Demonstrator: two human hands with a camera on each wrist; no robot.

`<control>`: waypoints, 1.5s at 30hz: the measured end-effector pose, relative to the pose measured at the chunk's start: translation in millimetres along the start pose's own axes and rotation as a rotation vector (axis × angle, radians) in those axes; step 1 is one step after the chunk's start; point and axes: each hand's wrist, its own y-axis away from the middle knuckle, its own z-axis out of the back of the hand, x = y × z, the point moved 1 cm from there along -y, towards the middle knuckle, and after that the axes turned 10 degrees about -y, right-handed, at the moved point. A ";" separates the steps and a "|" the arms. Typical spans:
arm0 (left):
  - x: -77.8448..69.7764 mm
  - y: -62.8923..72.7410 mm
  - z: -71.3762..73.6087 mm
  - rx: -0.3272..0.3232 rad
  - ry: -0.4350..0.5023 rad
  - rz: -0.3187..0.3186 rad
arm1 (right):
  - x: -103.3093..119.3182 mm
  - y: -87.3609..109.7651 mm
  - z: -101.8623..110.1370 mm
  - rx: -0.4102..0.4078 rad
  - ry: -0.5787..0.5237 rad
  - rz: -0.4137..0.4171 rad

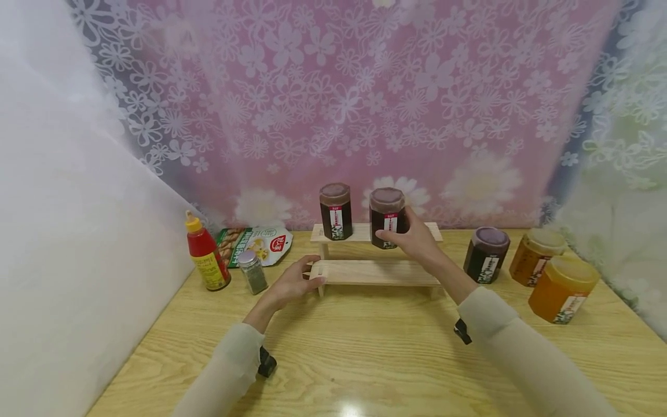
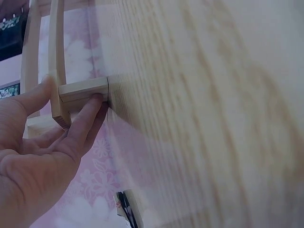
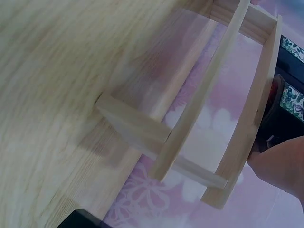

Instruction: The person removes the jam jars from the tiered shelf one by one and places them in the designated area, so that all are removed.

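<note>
A two-tier wooden shelf rack [image 1: 375, 272] stands on the table. My left hand [image 1: 289, 284] grips its left end; in the left wrist view the thumb rests on the lower board [image 2: 57, 47] and the fingers lie against the leg [image 2: 85, 89]. At the upper board, my right hand [image 1: 418, 238] holds a dark jar with a purple-brown lid [image 1: 387, 200], thumb across its front by the label. The jar is upright and overlaps the upper board's front edge. To its left, a similar dark jar [image 1: 336, 214] sits on the upper board.
On the right of the table stand another dark jar [image 1: 479, 255], an amber jar [image 1: 528, 263] and a yellow-lidded honey-coloured jar [image 1: 554, 289]. At left are a red sauce bottle [image 1: 202, 255], a small spice shaker [image 1: 253, 275] and food packets [image 1: 268, 243]. A flowered curtain [image 1: 333, 116] hangs behind.
</note>
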 end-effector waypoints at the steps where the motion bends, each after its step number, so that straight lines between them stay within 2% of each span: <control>1: 0.3 0.3 0.3 -0.002 -0.003 -0.001 | 0.1 2.5 1.0 -0.001 -0.002 0.005; 9: 1.7 -0.1 1.3 -0.006 0.003 -0.002 | 0.2 16.8 8.9 -0.045 -0.024 0.048; 13: 2.9 -0.5 1.2 -0.007 -0.006 0.000 | 1.3 24.3 12.7 -0.054 -0.036 0.027; 17: 5.2 -0.8 0.8 -0.007 -0.006 0.002 | 2.5 34.2 17.2 -0.044 -0.100 -0.010; 22: 5.3 -0.2 0.4 -0.015 -0.009 -0.003 | 5.8 53.7 25.6 -0.051 -0.133 -0.077; 30: 9.1 0.2 1.2 0.006 -0.021 -0.003 | -6.4 87.3 47.2 -0.090 -0.066 -0.123; 36: 3.8 -1.4 4.5 -0.003 -0.020 -0.016 | -15.0 102.8 74.8 -0.131 0.025 -0.176; 45: 2.7 -0.9 1.5 -0.002 -0.019 -0.009 | -32.1 124.3 106.2 -0.139 0.062 -0.220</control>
